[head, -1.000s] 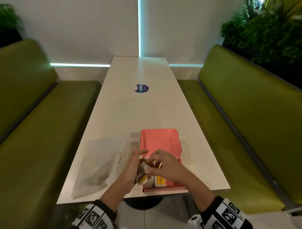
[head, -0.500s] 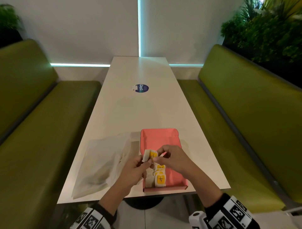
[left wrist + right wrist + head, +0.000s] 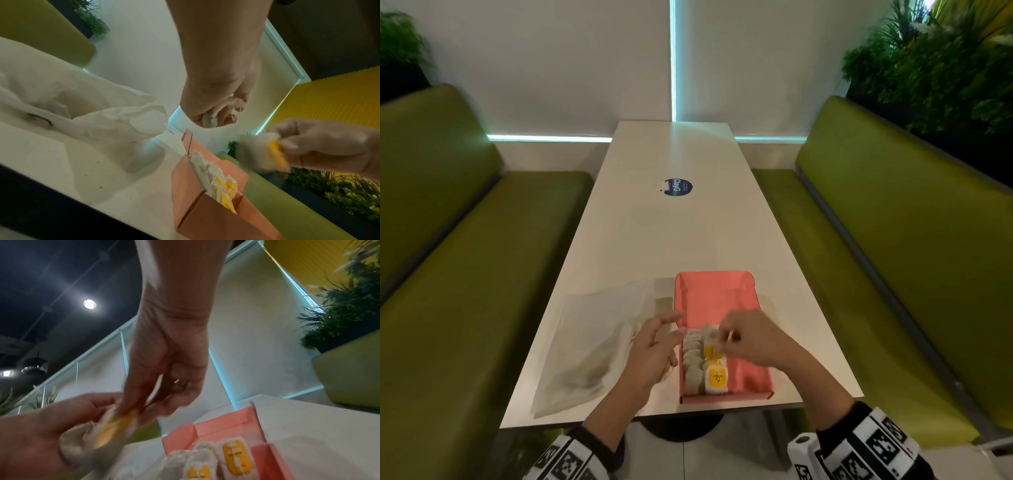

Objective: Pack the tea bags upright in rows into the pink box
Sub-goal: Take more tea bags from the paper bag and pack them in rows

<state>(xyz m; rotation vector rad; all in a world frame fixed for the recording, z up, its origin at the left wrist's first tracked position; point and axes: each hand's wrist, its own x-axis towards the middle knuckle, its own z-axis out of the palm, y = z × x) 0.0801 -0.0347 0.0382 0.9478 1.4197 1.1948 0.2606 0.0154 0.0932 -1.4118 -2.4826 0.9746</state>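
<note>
Yellow shows on the tea bag [image 3: 265,155] that the right hand [image 3: 753,339] pinches between thumb and fingertips, up above the pink box [image 3: 756,380]. The left hand [image 3: 654,346] is just beside the box's left wall. In the head view its fingers look spread, but the left wrist view shows some tucked round more tea bags [image 3: 218,113] in the palm. Packed tea bags [image 3: 705,363] stand in two rows along the left side of the box. The right side of the box floor is bare pink. The lid stands open at the far end. The box sits close to the near edge of the white table [image 3: 671,240]. A white plastic bag [image 3: 592,346] lies to the left, near that same edge. Green benches [image 3: 893,257] run along both long sides.
</note>
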